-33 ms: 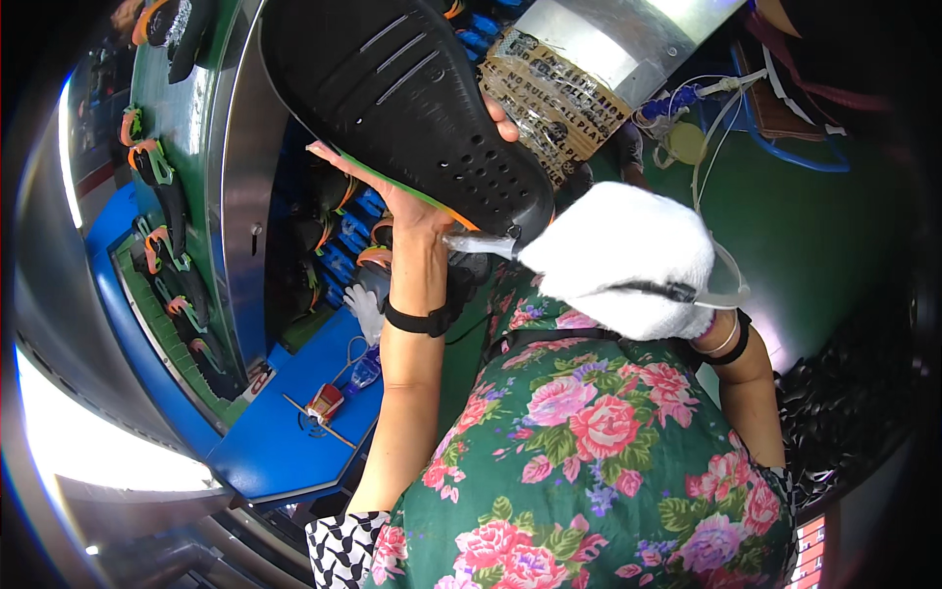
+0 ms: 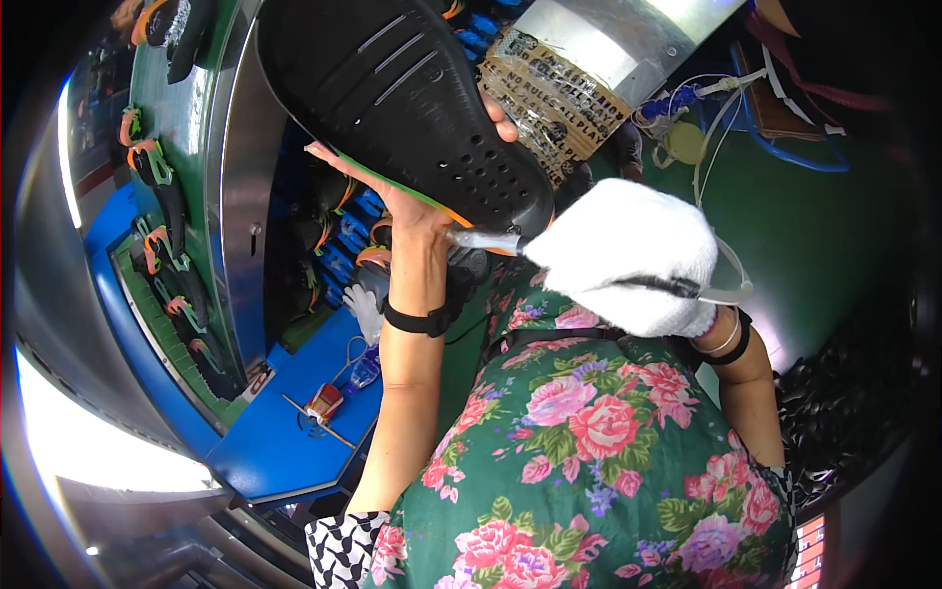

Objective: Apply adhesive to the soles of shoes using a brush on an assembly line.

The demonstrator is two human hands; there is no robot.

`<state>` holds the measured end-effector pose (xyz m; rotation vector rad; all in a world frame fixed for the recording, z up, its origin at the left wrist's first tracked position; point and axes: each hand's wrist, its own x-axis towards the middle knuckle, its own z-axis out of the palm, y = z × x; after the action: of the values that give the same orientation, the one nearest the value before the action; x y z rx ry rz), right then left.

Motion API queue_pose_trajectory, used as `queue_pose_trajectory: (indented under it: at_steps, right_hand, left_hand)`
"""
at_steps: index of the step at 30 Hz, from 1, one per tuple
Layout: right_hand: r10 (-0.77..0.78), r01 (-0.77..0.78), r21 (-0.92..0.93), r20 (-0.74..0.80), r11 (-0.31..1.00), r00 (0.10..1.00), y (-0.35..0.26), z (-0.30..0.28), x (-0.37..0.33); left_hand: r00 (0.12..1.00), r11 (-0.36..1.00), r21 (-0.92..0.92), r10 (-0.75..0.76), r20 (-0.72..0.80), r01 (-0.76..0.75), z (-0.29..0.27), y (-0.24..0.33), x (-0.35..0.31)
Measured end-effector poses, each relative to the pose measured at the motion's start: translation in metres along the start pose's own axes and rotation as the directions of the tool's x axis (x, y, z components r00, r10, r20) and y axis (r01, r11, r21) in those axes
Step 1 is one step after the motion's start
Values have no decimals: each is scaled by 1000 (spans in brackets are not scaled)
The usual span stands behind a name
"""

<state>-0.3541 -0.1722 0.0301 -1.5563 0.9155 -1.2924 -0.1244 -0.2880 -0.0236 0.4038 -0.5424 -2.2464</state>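
Observation:
My left hand (image 2: 397, 201) grips a large black shoe sole (image 2: 412, 108) from below, its fingertips curling over the right edge. The sole has slots near the wide end, several round holes near the narrow end, and a green and orange edge. My right hand (image 2: 628, 260) is covered in thick white fabric, which hides its fingers. From it a slim tool (image 2: 486, 240) with a pale, shiny tip reaches left, close beside the narrow end of the sole; whether it touches, I cannot tell. A clear tube (image 2: 731, 290) runs along the covered right hand.
Black and orange shoe parts (image 2: 162, 250) line a green belt at the left. A blue table (image 2: 265, 452) carries a small red box (image 2: 324, 402), a blue bottle (image 2: 363, 371) and a white glove (image 2: 363, 309). A metal box with a taped cardboard patch (image 2: 549, 98) stands ahead.
My right hand and its tool have shifted very slightly up and to the right. The sole and my left hand are almost still.

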Motion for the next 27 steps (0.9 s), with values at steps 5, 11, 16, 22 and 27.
queue_pose_trajectory:
  at_steps: [5,11,16,22,27]
  right_hand:
    - [27,-27,-2,-16,1000,1000,-3,-3,4]
    - [-4,5,31,-39,1000,999,0,-3,7]
    - [32,-32,1,-80,999,996,8,-6,2]
    - [75,-79,-32,-100,996,992,2,-3,2]
    - [103,-98,132,-35,986,994,8,-2,6]
  left_hand:
    - [996,1000,11,23,92,-24,-5,0,8]
    - [999,1000,12,24,44,-25,-2,-2,5]
    - [997,999,18,30,77,-31,-4,-1,8]
    - [989,996,54,64,135,-72,-2,-1,10]
    - [987,986,105,115,113,-127,6,-3,13]
